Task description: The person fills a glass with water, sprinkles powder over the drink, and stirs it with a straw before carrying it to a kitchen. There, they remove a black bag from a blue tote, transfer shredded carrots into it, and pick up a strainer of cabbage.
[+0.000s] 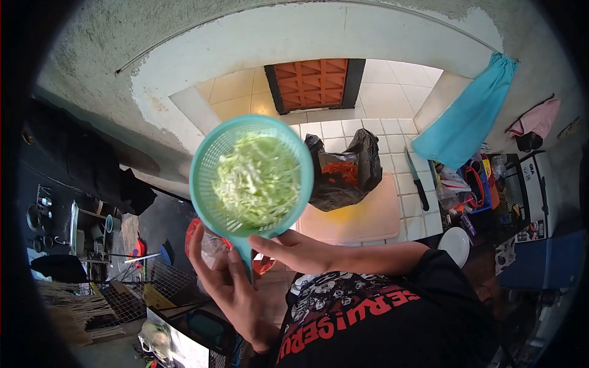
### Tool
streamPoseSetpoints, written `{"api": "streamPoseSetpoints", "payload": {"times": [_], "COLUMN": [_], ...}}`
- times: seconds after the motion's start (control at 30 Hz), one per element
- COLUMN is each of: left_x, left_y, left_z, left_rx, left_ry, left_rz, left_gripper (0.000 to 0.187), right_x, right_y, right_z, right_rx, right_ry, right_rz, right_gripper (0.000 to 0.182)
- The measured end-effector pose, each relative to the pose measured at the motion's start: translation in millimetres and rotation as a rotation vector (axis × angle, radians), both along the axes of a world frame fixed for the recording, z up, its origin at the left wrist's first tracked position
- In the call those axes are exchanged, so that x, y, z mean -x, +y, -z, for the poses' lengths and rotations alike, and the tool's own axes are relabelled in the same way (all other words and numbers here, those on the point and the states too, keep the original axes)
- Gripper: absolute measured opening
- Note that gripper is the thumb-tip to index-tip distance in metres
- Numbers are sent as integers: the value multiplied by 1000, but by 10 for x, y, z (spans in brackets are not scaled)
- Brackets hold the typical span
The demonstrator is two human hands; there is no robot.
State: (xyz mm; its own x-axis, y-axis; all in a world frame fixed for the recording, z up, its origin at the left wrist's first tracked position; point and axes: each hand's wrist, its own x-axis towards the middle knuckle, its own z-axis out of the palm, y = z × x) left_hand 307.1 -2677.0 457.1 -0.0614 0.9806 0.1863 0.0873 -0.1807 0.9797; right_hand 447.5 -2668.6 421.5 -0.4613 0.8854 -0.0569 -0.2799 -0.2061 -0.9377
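Note:
A turquoise plastic strainer (197,178) with a short handle is held up in front of me, above the near side of the counter. Shredded cabbage (257,178), pale green and white, fills much of its bowl. Around the handle closes my left hand (230,291), its thumb lying along the front. My right hand (297,251) reaches in from the right and grips the strainer where bowl and handle meet, thumb on top. Beyond the strainer, a black plastic bag (368,156) stands open with shredded carrot (343,172) inside, touching a pink cutting board (380,214).
On the white tiled counter (392,129), a knife (417,181) lies right of the board. A turquoise cloth (469,116) hangs at the right wall. Further right are a white plate (454,246) and a cluttered basket (485,184). Dishes and racks (92,227) stand at left.

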Motion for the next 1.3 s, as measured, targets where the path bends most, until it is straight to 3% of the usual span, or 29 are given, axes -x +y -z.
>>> {"api": "streamPoseSetpoints", "payload": {"times": [0.1, 0.17, 0.23, 0.3, 0.33, 0.5, 0.57, 0.67, 0.73, 0.83, 0.9, 0.93, 1.07, 1.1, 1.17, 1.2, 1.3], "left_x": [-232, -344, -403, -472, -533, -786, -908, -980, -955, -980, -1052, -1052, -1128, -1120, -1098, -1085, -1007], "left_y": [-82, -133, -96, -113, -78, -64, -47, -65, -20, 442, 858, 981, 1288, 1285, 1239, 1225, 1176], "left_z": [-113, -180, -35, -56, -1, 13, 119, 155, 182, 376, 605, 697, 963, 991, 993, 1010, 1105], "left_rx": [-18, 15, -141, -16, -73, -67, -277, -281, -251, -300, -568, -567, -119, -123, 159, 157, 104], "left_ry": [-56, -80, 22, 56, 90, 172, 289, 306, 163, 160, 535, 582, 362, 364, -282, -280, -592], "left_rz": [59, 140, 247, 377, 408, 567, 556, 591, 540, 142, 64, 174, 575, 576, 682, 685, 614], "left_gripper": [51, 53, 57, 59, 60, 61, 63, 61, 54, 44, 46, 50, 23, 23, 15, 15, 13], "right_x": [-9, -118, -245, -390, -506, -638, -737, -893, -973, -1244, -1378, -1437, -1627, -1620, -1564, -1562, -1439], "right_y": [-160, -275, -342, -412, -430, -560, -585, -693, -790, -952, -1048, -1064, -957, -905, -750, -675, -386], "right_z": [-59, -77, -58, -56, 80, 71, 2, 5, -61, -50, -81, -99, -20, 6, 49, 101, 319], "right_rx": [48, 86, -15, 14, 44, 18, -14, -5, 13, -38, -22, -13, -97, -101, -154, -179, -278], "right_ry": [28, 216, 166, 260, 134, 228, 208, 165, 118, 73, 121, 166, 315, 317, 275, 262, 411], "right_rz": [223, 327, 456, 510, 521, 775, 702, 713, 750, 693, 643, 594, 464, 465, 447, 415, 396], "right_gripper": [57, 49, 40, 38, 36, 34, 31, 30, 33, 33, 34, 34, 35, 35, 35, 36, 37]}}
